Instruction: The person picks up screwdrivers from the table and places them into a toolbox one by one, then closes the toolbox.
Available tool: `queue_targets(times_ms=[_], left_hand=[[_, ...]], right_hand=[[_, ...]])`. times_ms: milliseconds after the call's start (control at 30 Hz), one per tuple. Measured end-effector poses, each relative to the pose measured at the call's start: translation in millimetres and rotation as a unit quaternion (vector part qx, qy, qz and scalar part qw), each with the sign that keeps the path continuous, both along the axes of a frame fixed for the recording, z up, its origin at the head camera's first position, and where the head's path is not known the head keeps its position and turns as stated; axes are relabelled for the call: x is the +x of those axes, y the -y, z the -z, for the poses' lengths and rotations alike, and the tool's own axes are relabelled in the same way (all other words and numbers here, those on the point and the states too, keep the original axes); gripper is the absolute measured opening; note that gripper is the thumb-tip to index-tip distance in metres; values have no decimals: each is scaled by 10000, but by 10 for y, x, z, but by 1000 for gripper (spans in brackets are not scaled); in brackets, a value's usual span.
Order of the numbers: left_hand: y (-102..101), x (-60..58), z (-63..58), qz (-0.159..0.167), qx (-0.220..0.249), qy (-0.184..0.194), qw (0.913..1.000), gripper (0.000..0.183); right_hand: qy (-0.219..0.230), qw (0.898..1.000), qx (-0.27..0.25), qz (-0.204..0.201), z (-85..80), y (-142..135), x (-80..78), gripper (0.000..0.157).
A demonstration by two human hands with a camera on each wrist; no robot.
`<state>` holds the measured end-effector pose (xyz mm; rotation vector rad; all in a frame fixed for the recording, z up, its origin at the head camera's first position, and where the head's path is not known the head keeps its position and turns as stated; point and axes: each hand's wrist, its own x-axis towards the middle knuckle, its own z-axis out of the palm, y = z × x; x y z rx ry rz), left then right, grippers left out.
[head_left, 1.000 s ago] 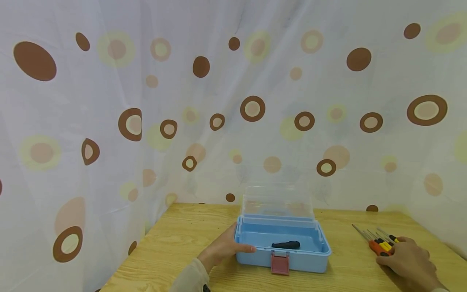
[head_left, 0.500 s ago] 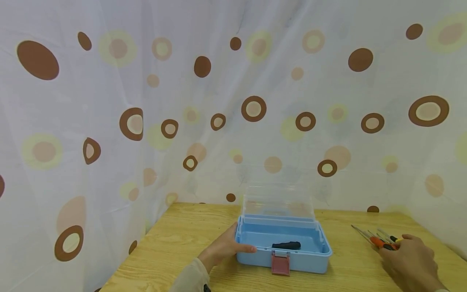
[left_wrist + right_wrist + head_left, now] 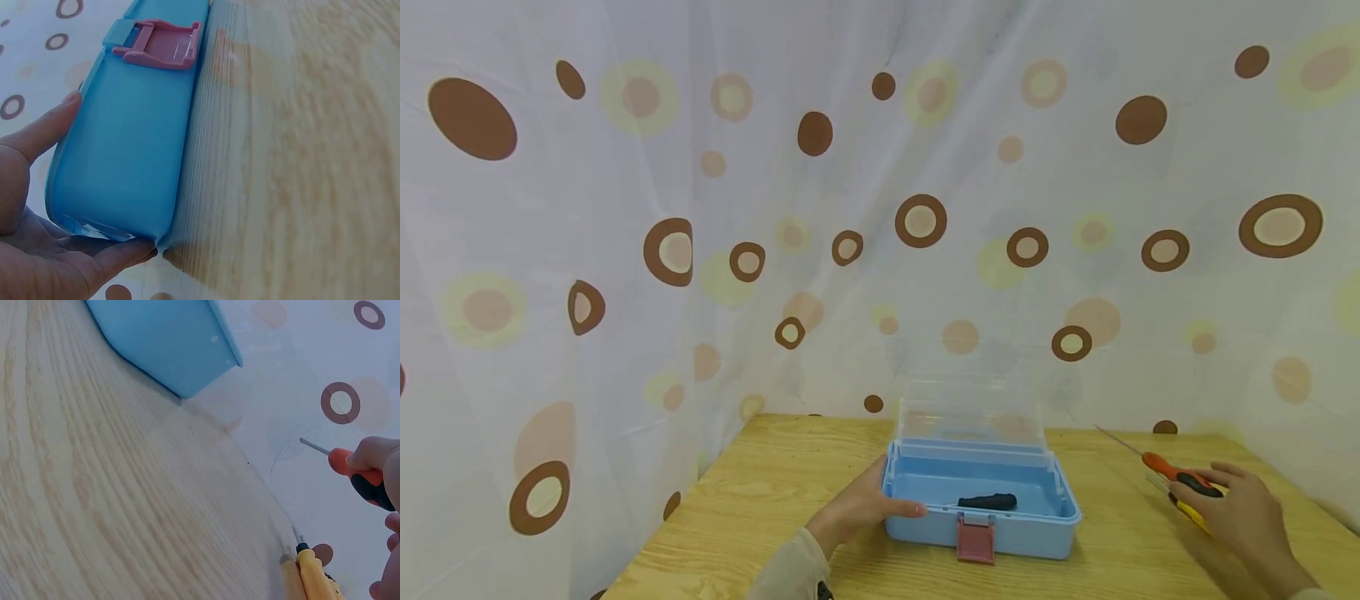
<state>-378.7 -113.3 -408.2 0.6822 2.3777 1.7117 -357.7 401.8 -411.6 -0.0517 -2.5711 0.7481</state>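
- Pinching the orange-and-black screwdriver (image 3: 1159, 464), the right hand (image 3: 1247, 510) shows at four o'clock in our head view; at five o'clock we see the blue toolbox (image 3: 1022, 539), clear lid (image 3: 972, 410) raised, a black-handled screwdriver (image 3: 990, 502) inside, and the left hand (image 3: 863, 505) gripping its nine-o'clock end.
- In our left wrist view, the left thumb lies along the rim, fingers against the end near seven o'clock; the pink latch (image 3: 167, 45) sits at eleven.
- In our right wrist view, the pinched screwdriver points toward ten o'clock; we cannot tell whether the yellow-handled screwdrivers (image 3: 316, 578), at five o'clock, touch the hand.
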Motion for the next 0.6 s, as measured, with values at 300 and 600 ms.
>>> queue_targets(times_ms=[300,600], left_hand=[[3,-3,-3,71,72,2,9999,110],[2,-2,-12,111,104,5,9999,109]], right_hand=[[1085,9778,-1596,-818,-184,44,61,93],[733,9470,-2791,-1411,-135,75,75,42]])
